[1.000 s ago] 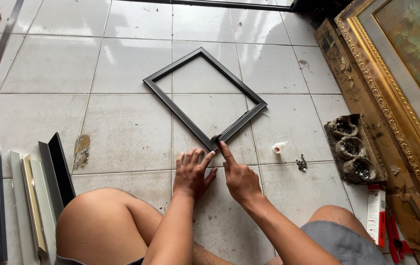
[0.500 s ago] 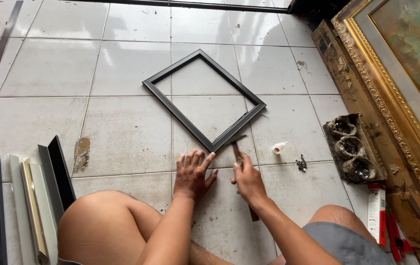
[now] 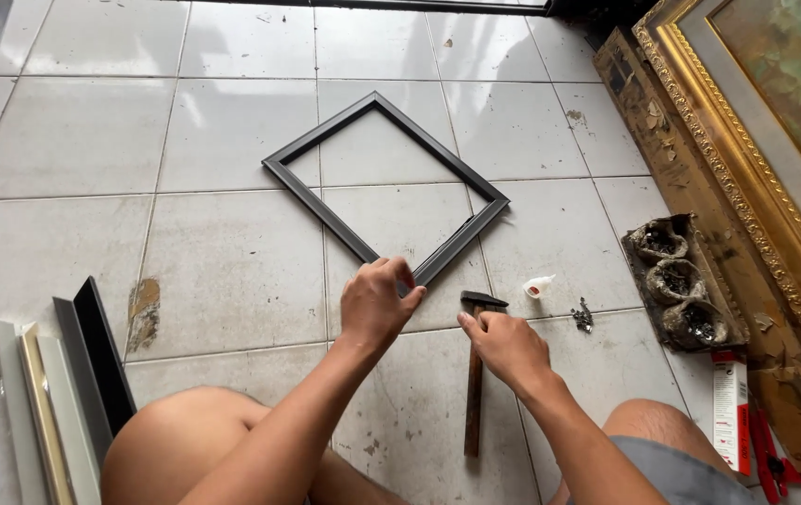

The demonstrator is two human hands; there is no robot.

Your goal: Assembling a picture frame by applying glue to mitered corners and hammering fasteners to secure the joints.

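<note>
The near corner of the black frame (image 3: 382, 178) is hidden under the left hand (image 3: 377, 304). The right hand (image 3: 505, 344) covers the upper handle of the hammer (image 3: 473, 374). The gilt frame (image 3: 747, 159) at the far right runs off the picture's edge, as do the moulding strips (image 3: 45, 411) at near left. The small metal bits (image 3: 583, 316) are too small to tell

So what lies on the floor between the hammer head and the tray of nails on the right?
In the head view, a small white bottle and a little heap of dark metal bits lie on the tiles between the hammer head and the tray.
</note>
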